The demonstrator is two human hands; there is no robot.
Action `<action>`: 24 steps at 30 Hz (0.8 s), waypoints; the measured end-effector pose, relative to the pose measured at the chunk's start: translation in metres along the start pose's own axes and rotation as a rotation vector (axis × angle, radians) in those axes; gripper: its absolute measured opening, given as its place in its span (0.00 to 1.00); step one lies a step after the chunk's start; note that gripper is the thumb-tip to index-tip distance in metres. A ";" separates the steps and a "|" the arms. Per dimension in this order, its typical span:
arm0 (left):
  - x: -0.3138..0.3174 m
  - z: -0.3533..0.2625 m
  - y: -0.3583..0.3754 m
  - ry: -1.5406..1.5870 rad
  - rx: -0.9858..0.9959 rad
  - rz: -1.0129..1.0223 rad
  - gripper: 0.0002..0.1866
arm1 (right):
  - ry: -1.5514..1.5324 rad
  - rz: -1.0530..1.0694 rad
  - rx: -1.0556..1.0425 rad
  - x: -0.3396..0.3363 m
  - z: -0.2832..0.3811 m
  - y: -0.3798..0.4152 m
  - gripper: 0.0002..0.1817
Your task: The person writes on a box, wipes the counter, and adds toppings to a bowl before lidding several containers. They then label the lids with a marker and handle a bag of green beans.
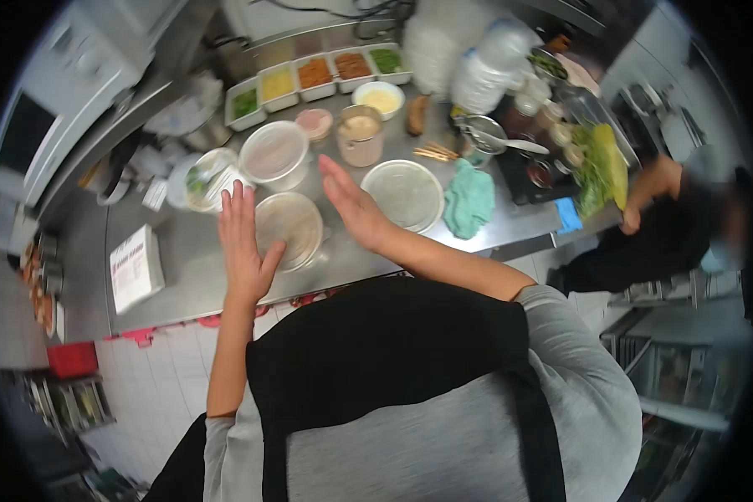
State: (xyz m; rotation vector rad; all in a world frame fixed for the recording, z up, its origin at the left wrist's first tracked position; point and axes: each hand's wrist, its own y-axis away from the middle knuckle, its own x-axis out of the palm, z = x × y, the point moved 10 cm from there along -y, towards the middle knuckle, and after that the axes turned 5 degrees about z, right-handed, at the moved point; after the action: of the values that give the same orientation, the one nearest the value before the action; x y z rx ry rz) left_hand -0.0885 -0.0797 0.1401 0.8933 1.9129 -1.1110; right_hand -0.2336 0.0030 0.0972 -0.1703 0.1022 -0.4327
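Note:
My left hand (248,244) is held out flat, fingers straight and thumb spread, at the left edge of a round lidded tub (294,227) with pale contents. On the tub's other side, my right hand (350,203) is stretched out with its fingers together, tilted toward the left hand. Neither hand holds anything. Just behind them stands a larger white tub (274,156) with a pinkish filling. A second round lidded tub (403,197) sits to the right of my right hand, and a clear jug (361,138) of beige sauce stands beyond it.
White trays of chopped food (315,74) line the back. On the right lie a green cloth (469,199), wooden sticks (437,151), a metal pot (482,137) and leafy greens (592,171). A white box (136,269) stands left. Another person's hand (654,180) rests near the counter's right end.

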 end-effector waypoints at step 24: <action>0.036 -0.038 0.017 -0.116 -0.469 -0.221 0.35 | 2.245 -0.120 0.051 -0.380 0.281 -0.049 0.10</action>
State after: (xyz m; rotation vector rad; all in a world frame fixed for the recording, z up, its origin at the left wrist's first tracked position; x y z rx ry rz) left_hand -0.1008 -0.0320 0.1164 0.3596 2.0848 -0.7608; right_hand -0.5584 0.1609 0.4052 0.4475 2.2841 -0.5561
